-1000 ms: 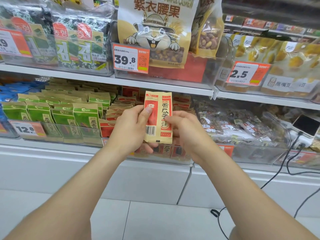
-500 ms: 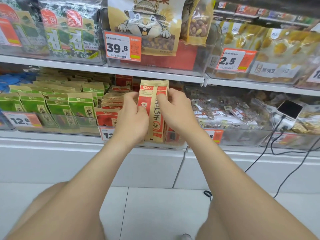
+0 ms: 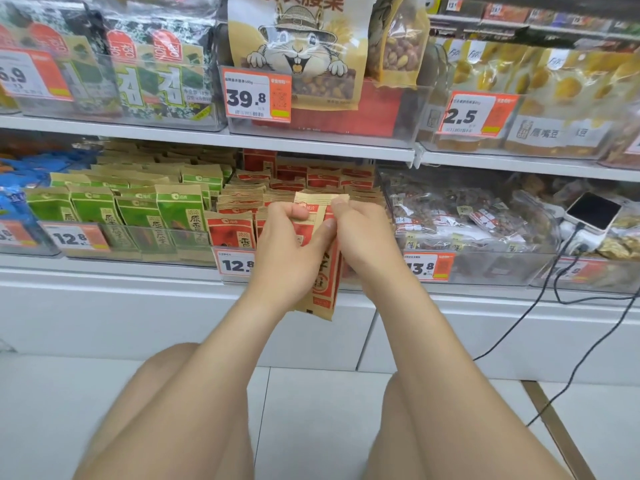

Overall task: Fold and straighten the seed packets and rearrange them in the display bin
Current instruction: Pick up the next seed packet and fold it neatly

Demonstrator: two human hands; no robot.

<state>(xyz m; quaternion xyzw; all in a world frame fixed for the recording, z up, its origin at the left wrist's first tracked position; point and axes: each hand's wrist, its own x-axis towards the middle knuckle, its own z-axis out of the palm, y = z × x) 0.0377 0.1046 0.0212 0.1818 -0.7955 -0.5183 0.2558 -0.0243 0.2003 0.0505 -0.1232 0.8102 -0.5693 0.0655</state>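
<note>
The left hand (image 3: 287,251) and right hand (image 3: 360,244) hold one red seed packet (image 3: 323,289) upright at the front edge of the display bin (image 3: 228,244). Both hands' fingers (image 3: 298,211) are curled, pinching the packet's upper part against the thumbs

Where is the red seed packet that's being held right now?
In the head view the red seed packet is centre frame, gripped by the left hand and right hand in front of the shelved red packets, right of their 12.8 price tag.
</note>
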